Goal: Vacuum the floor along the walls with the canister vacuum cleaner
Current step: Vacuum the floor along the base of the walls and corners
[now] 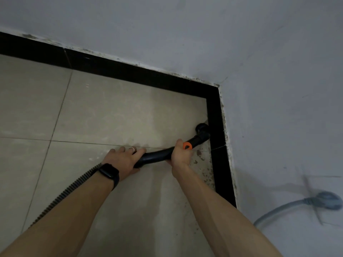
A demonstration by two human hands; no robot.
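Observation:
A black curved vacuum handle tube (157, 154) with an orange slider (187, 145) is held low over the beige tiled floor (104, 112). Its round black nozzle (202, 129) sits against the black skirting (217, 127) on the right wall, a little short of the room corner. My right hand (181, 155) grips the tube just behind the orange slider. My left hand (126, 160) holds the tube's rear end, fingers wrapped over it, where the ribbed black hose (74, 188) joins and runs down to the lower left. The canister is out of view.
Black skirting (111, 66) runs along the far wall and meets the right wall's skirting at the corner (215, 89). Dirt specks (204, 169) lie on the tile near the right skirting. A grey plug with cable (326, 199) sits on the right wall.

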